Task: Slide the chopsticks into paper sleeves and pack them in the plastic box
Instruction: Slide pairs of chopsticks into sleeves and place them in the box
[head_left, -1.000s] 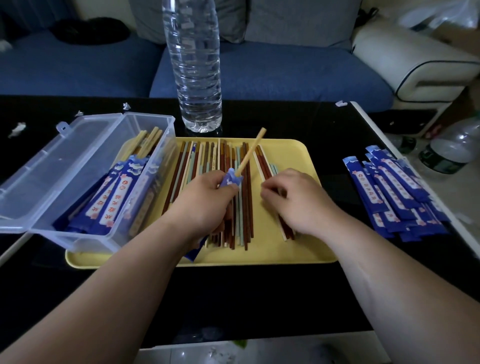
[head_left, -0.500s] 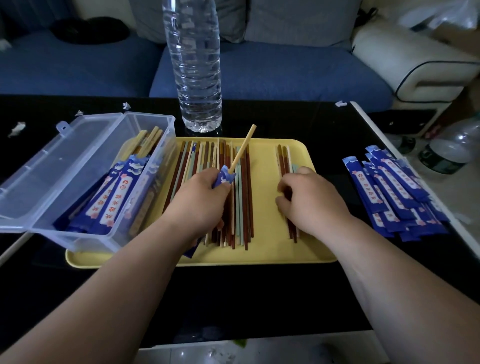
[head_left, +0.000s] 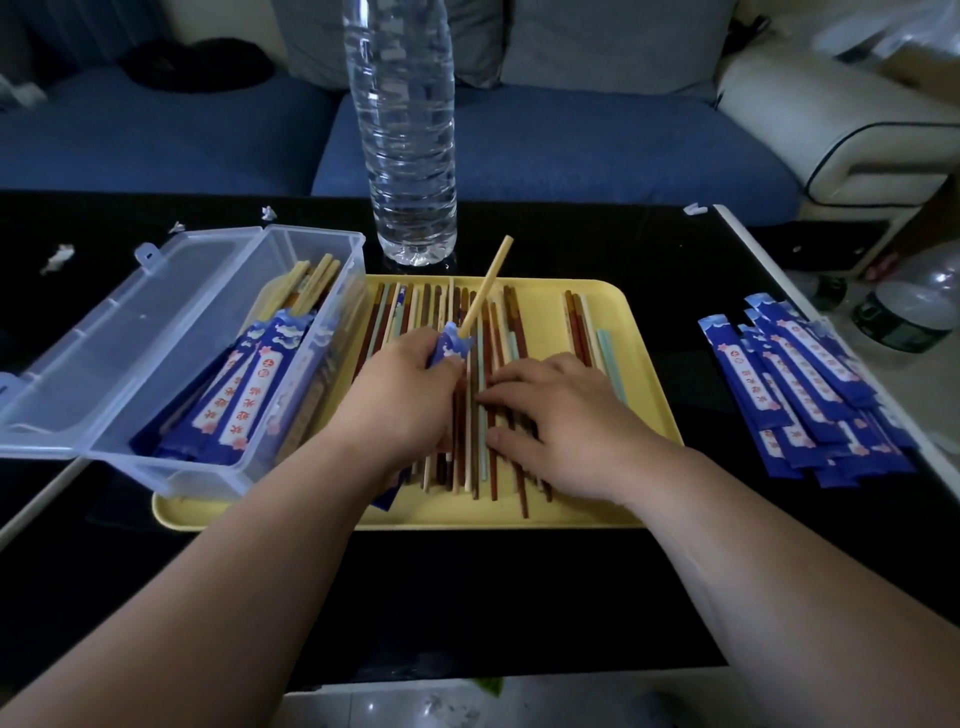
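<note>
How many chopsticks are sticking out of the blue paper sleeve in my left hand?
1: a pale wooden chopstick rises from the blue paper sleeve gripped by your left hand. Another could be hidden inside.

Water bottle (head_left: 402, 130), yellow tray (head_left: 543, 312), perhaps sofa (head_left: 571, 150)

your loose chopsticks (head_left: 427, 312) lie side by side on the yellow tray (head_left: 641, 364). a tan chopstick (head_left: 487, 283) tilts out of the blue paper sleeve (head_left: 451, 347) your left hand (head_left: 400, 397) grips. the open clear plastic box (head_left: 208, 470) holds sleeved pairs (head_left: 249, 397); empty sleeves (head_left: 800, 395) pile at your right.
</note>
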